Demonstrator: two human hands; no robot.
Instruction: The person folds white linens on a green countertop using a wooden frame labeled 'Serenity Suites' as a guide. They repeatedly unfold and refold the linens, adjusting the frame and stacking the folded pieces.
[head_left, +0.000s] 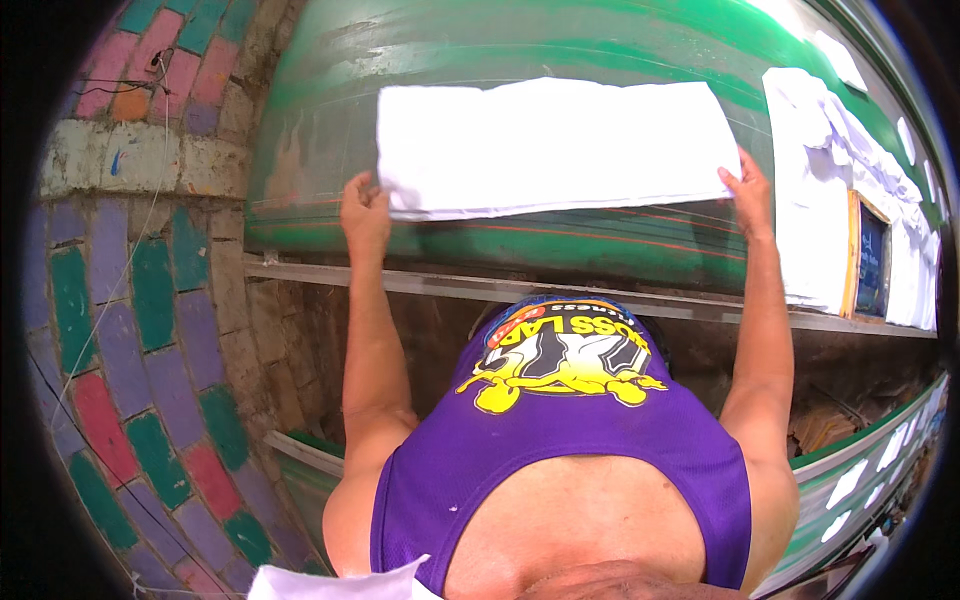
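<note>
A wide piece of folded white cloth (555, 150) is stretched between my two hands, over a long green-topped table (480, 244). My left hand (365, 202) grips its lower left corner. On the other side, my right hand (746, 191) pinches the right edge near the lower corner, with the thumb on top. The lower edge shows more than one layer, and its left end is slightly crumpled. Glare washes out most of the cloth's surface. A shadow falls on the tabletop under the lower edge.
Right of my hand lie more white cloths (810, 247), bunched along their far side. A wood-framed screen (870, 259) stands among them. A painted brick wall (142, 300) with a hanging cord borders the left. Behind me runs another green table (832, 487) with white pieces.
</note>
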